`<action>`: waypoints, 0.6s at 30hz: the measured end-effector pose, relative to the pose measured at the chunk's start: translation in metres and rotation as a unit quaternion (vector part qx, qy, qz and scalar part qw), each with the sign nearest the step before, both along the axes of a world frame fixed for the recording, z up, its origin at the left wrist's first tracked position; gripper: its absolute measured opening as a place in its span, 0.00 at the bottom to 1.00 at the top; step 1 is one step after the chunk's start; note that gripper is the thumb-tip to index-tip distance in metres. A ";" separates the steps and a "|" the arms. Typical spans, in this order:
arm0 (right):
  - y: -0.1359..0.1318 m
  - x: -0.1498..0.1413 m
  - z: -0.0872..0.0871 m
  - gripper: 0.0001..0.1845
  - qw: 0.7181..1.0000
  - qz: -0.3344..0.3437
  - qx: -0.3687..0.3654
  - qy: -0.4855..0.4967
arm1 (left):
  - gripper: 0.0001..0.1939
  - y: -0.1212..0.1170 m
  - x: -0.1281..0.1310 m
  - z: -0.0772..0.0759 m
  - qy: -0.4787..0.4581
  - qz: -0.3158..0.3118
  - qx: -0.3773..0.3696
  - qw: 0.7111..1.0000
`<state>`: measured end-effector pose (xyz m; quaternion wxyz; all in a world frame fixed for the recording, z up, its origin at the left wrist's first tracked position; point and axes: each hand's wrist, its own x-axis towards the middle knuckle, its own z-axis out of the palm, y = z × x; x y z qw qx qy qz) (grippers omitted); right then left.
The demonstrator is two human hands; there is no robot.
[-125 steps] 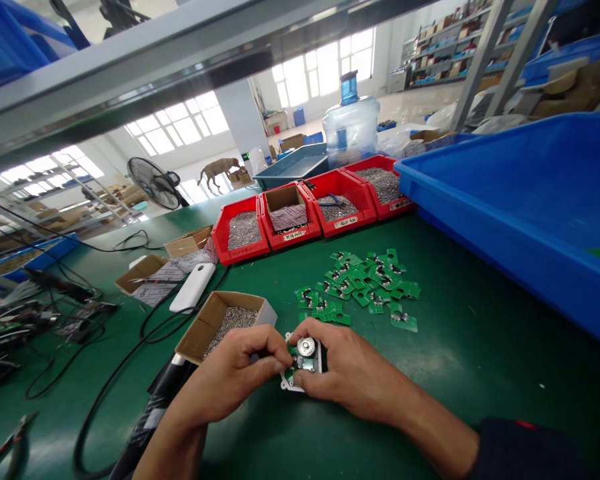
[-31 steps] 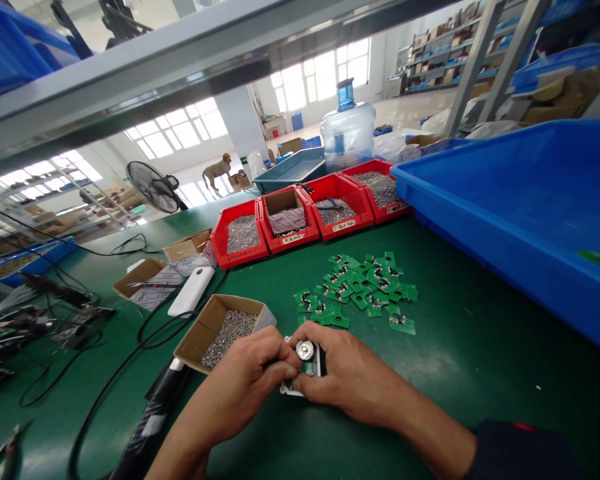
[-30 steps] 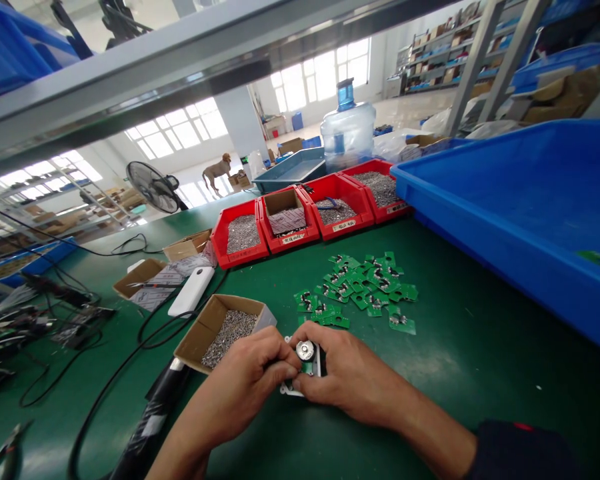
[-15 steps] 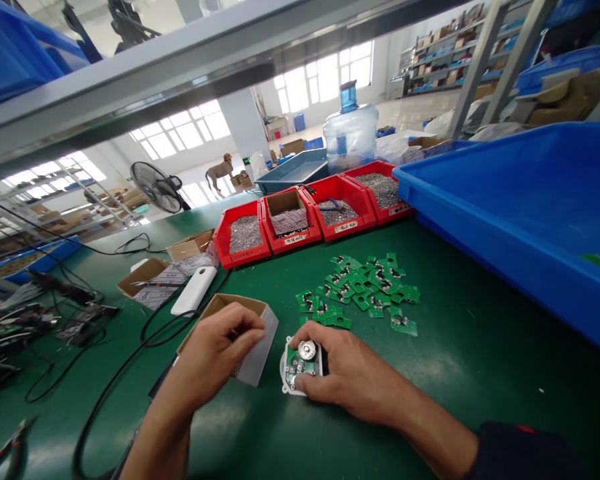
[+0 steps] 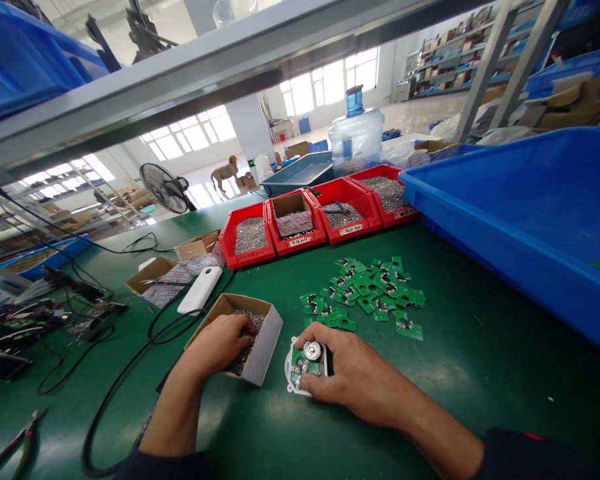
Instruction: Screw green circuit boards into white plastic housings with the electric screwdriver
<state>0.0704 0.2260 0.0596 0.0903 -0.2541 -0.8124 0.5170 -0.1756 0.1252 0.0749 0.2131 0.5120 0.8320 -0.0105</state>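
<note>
My right hand (image 5: 353, 373) grips a small white assembly (image 5: 305, 365) carrying a green circuit board and a round silver part, pressed onto the green mat. My left hand (image 5: 219, 341) reaches into a small cardboard box (image 5: 263, 343) filled with tiny metal screws; its fingertips are curled down among them and what they hold is hidden. A heap of small green circuit boards (image 5: 367, 293) lies just beyond my right hand.
Three red bins (image 5: 280, 230) of small metal parts stand in a row at the back. A big blue tray (image 5: 520, 207) fills the right side. A white device (image 5: 199, 289), open cardboard boxes (image 5: 153, 273), black cables (image 5: 120, 373) and pliers (image 5: 10, 443) lie on the left.
My left hand left the white assembly and moved left into the box of screws. My right hand kept its hold on the assembly.
</note>
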 end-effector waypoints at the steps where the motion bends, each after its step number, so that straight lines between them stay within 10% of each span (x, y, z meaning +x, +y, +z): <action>1: 0.000 0.000 0.000 0.19 1.000 -0.001 0.001 0.001 | 0.11 0.000 -0.001 0.000 -0.007 -0.004 0.002 1.000; 13: 0.001 0.000 -0.002 0.19 1.000 -0.001 -0.004 0.004 | 0.14 -0.009 0.004 0.005 -0.043 0.071 0.144 0.986; 18: 0.001 -0.001 -0.001 0.20 1.000 0.004 -0.007 0.005 | 0.11 -0.018 0.036 0.020 -0.221 0.090 0.281 0.930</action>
